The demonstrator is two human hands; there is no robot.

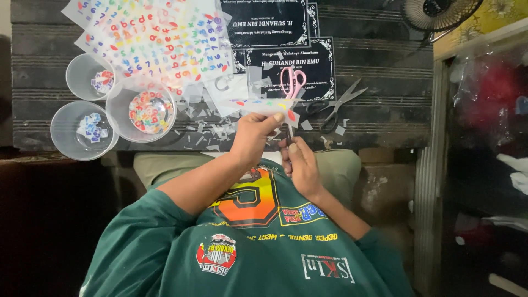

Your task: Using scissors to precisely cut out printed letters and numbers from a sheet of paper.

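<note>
Looking down over a green shirt at two bare hands raised at the near edge of a dark desk [385, 126]. Left hand [252, 137] with its grip closed, thumb pressed over fingers, pinching a pale sticker strip [258, 105] dotted with coloured letters. Strip's long axis runs side to side, reaching from the grip out toward the left. Right hand [301, 165] just beside and a little nearer the body, grip curled tight at the blade end of pink scissors [292, 82]. Cannot tell whether the blades or only a scrap sit in that grip. Scissors' long axis runs away from the body, handles farthest out, crossing the strip's right end. Further left, sticker sheets [154, 38] and three clear cups [147, 113] of cut letters. To the right, dark scissors [335, 107] lying flat.
</note>
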